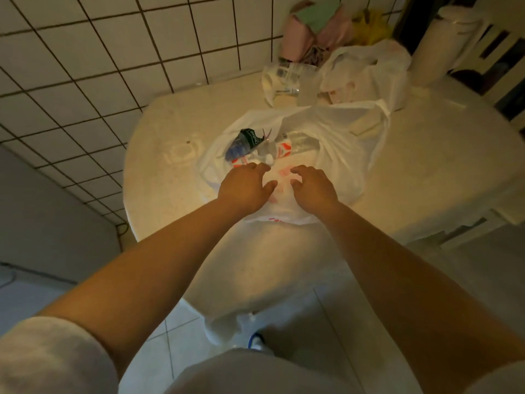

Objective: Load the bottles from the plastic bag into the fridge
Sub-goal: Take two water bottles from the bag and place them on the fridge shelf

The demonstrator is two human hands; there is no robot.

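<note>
The bag lay open on the round table, and everything else sat relative to it. At its left mouth lay a dark-labelled bottle; just right of that, a clear bottle with a red-and-white label. The left hand rested on the bag's near side, fingers loosely spread, gripping nothing. The right hand lay beside it, fingers curved, also holding nothing. Beyond the bag, a second bag.
</note>
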